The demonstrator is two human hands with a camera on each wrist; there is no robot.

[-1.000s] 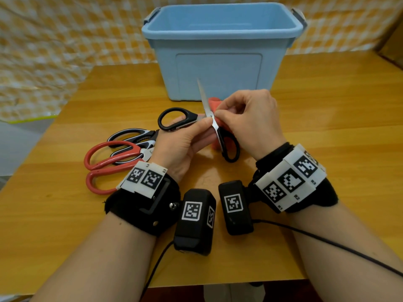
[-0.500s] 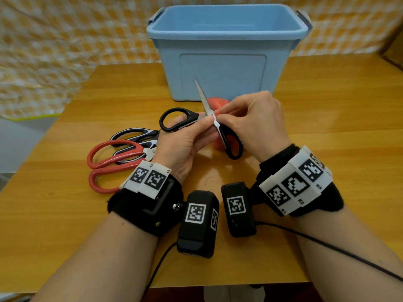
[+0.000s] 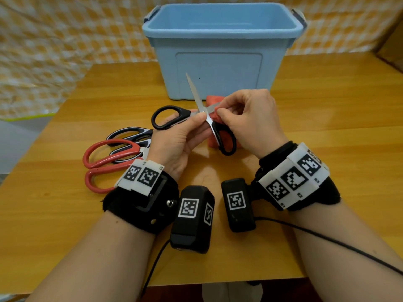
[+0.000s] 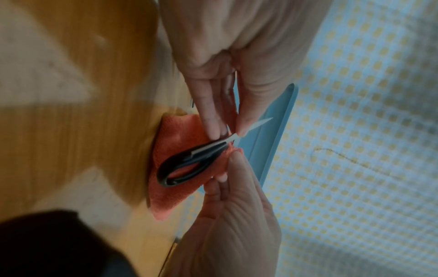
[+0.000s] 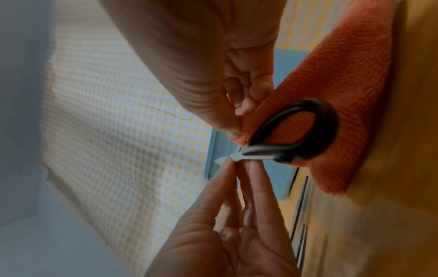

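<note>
Close in, the left hand point(image 3: 174, 144) pinches the black scissors point(image 3: 184, 114) at the pivot, blades spread, just above the surface point(image 3: 327, 105). The right hand point(image 3: 250, 125) has thumb and forefinger clamped on the orange cloth point(image 3: 213, 100), against one blade. Off left, red scissors point(image 3: 113, 159) lie flat. Beyond stands the blue bin point(image 3: 218, 73).

Both forearms are reaching forward side by side. Left hand point(image 3: 176, 144) is pinching the black scissors point(image 3: 168, 117) near the pivot; right hand point(image 3: 250, 123), fingers curled, is pinching the orange cloth point(image 3: 212, 100).
</note>
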